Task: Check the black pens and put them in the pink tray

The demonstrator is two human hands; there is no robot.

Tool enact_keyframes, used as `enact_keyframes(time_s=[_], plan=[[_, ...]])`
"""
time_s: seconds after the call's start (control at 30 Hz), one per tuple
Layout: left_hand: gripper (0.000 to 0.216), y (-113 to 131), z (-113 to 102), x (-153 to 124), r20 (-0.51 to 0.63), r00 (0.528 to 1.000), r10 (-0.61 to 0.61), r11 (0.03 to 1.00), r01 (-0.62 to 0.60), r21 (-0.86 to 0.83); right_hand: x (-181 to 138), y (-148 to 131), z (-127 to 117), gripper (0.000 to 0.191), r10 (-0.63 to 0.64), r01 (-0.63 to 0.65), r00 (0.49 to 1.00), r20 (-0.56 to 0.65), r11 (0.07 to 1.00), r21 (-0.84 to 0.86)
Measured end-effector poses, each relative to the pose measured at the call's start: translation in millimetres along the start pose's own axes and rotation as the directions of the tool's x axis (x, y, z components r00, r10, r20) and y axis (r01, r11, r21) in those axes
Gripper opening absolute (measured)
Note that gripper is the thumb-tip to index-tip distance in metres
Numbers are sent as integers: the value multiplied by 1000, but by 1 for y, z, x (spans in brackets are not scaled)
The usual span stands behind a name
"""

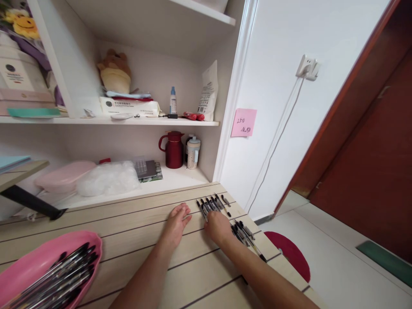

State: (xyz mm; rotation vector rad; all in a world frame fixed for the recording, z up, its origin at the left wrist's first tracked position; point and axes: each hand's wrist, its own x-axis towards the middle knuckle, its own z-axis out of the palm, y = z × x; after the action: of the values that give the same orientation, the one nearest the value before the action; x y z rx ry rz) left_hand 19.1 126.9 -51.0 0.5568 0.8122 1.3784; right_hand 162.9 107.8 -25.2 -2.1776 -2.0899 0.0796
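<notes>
My left hand point(176, 224) lies flat on the wooden desk point(135, 240), fingers together and stretched out, holding nothing. Just to its right my right hand point(218, 226) rests palm down on a row of black pens point(214, 205) laid side by side near the desk's right edge; its fingers cover the pens' middles, and whether they pinch one I cannot tell. More black pens point(245, 234) lie behind the right hand toward the desk edge. A pink tray point(22, 266) at the lower left holds several more black pens point(61, 279).
Shelves stand behind the desk with a red jug point(174, 149), a white cup point(193, 152), a pink box point(64, 175), a plastic bag point(107, 178) and a wipes pack point(128, 107). A pink sticky note point(243, 122) is on the wall. A brown door point(370, 163) is at right.
</notes>
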Motion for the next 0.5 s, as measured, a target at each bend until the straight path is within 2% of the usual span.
enact_keyframes(time_s=[0.5], plan=[[16,0,0,0,22,1000,5,1000,-6,23,0,-4,-3,23,-15,15,1000,8,1000,-24]])
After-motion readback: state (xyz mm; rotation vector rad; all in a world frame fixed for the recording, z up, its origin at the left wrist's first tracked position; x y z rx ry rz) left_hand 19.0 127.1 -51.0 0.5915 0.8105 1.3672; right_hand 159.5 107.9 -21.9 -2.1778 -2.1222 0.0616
